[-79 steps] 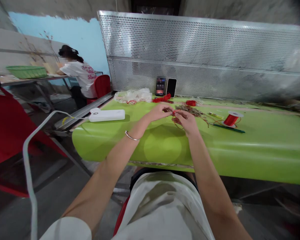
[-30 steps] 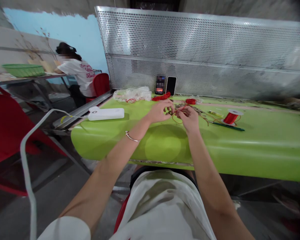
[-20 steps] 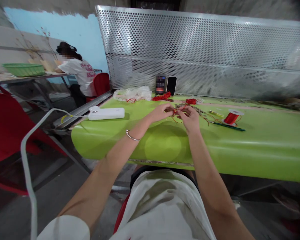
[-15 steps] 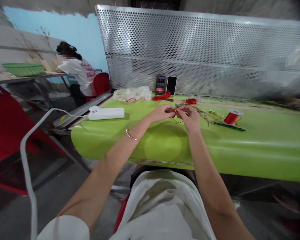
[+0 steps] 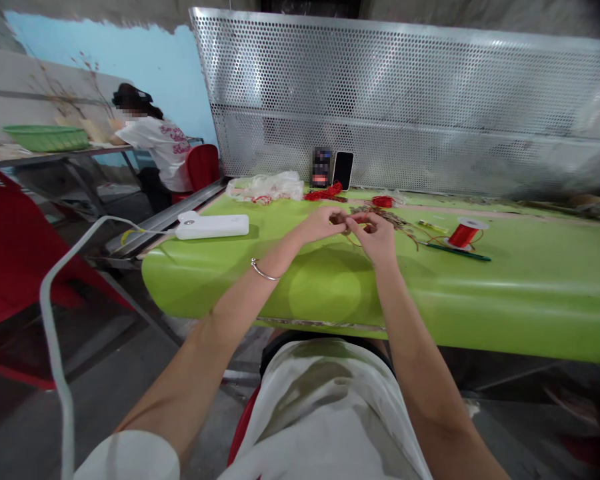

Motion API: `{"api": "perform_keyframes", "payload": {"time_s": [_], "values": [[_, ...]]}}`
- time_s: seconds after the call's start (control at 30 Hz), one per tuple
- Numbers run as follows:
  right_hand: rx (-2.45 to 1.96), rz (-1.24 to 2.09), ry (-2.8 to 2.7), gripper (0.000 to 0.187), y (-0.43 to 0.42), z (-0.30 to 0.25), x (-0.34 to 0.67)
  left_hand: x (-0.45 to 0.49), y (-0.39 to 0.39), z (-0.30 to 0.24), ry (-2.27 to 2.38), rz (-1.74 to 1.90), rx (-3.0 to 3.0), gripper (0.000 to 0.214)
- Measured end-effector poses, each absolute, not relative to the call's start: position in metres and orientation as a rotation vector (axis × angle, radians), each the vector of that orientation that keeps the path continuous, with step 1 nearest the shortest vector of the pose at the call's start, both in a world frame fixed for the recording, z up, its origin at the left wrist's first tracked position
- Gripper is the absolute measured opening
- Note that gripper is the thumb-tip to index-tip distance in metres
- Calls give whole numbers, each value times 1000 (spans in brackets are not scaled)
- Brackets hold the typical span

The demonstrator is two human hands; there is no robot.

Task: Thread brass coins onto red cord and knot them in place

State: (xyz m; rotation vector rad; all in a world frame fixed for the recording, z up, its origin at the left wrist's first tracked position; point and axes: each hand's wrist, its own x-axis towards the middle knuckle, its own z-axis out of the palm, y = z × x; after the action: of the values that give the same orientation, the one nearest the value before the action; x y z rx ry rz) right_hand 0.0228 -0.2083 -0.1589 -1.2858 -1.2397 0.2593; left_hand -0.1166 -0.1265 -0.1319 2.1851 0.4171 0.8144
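Observation:
Above the green table, my left hand [image 5: 324, 225] and my right hand [image 5: 379, 239] meet fingertip to fingertip. Both are closed in a pinch on a thin red cord, mostly hidden by the fingers. A loop of the cord [image 5: 351, 241] hangs below them. Just behind my right hand lies a pile of small brownish pieces [image 5: 393, 221], too small to name. To the right stands a spool of red thread [image 5: 463, 235], with a dark green pen [image 5: 457, 252] lying in front of it.
Two phones lean at the back, one dark-screened [image 5: 343, 171], before a perforated metal panel [image 5: 410, 100]. Red cord bundles [image 5: 324, 193] and a clear plastic bag [image 5: 270, 185] lie near them. A white cabled device [image 5: 215, 227] sits left. Another person [image 5: 165, 150] sits at a far table.
My right hand has shifted slightly left, its fingertips now against those of my left hand. The red piece visible between them before is now covered by the fingers.

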Motion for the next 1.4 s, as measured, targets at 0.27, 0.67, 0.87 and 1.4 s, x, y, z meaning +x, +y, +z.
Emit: {"api": "perform_keyframes", "payload": {"time_s": [0.27,0.67,0.87,1.4], "values": [[-1255,386,-1112,34,-202,-160,25,-116,-123,-134,326,823,2095,8],[-1224,497,-1015,31,-201,-158,25,-113,-125,-132,368,772,2142,28],[-1240,436,-1076,35,-197,-161,28,-112,-125,-133,359,836,2117,26],[-1309,406,-1286,14,-196,-168,25,-119,-124,-128,464,769,1777,11]]}}
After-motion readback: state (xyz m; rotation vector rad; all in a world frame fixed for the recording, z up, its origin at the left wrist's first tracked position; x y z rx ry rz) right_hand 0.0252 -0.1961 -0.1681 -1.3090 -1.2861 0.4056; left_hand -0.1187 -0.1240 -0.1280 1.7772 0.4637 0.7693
